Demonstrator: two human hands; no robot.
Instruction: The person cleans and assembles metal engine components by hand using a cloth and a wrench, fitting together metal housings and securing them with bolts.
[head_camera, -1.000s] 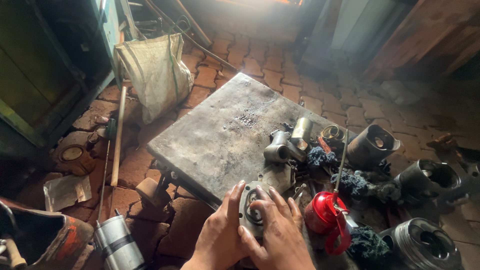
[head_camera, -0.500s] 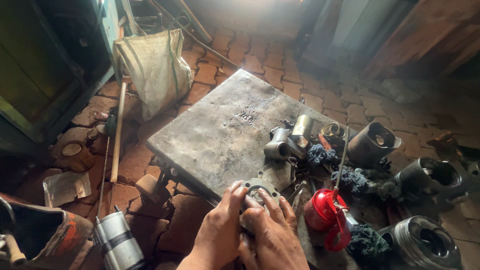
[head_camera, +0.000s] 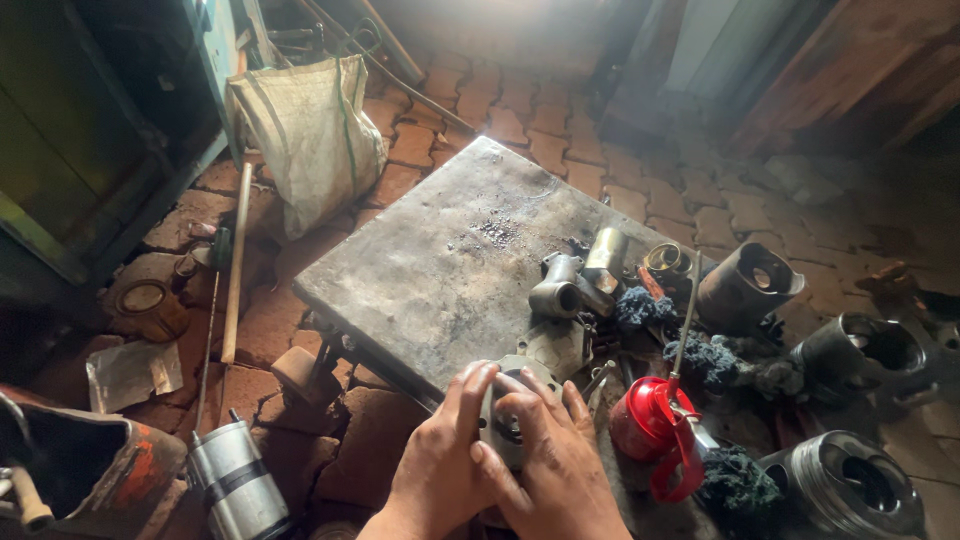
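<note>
Brick paving (head_camera: 500, 120) runs under a low, worn metal plate (head_camera: 450, 270) that serves as a bench. At the plate's near edge both hands close around a small round metal part (head_camera: 510, 425): the left hand (head_camera: 440, 470) grips its left side with fingers curled over the rim, and the right hand (head_camera: 545, 470) clasps it from the right and near side, fingers spread across its face. Most of the part is hidden under the fingers.

Just beyond it lies a flat grey casting (head_camera: 555, 345), and farther back a pipe elbow (head_camera: 560, 290) beside a short steel cylinder (head_camera: 607, 255). To the right of the hands stands a red oil can (head_camera: 650, 430) with its thin spout pointing up. Dark rags (head_camera: 700, 355) lie around it. Cylinder sleeves (head_camera: 745, 285) (head_camera: 865, 350) (head_camera: 850, 485) rest well to the right.

On the left, a grey motor body (head_camera: 235, 485) lies on the bricks near the plate's corner. A wooden stick (head_camera: 235, 265) lies farther out, and a white sack (head_camera: 310, 135) leans at the back left.
</note>
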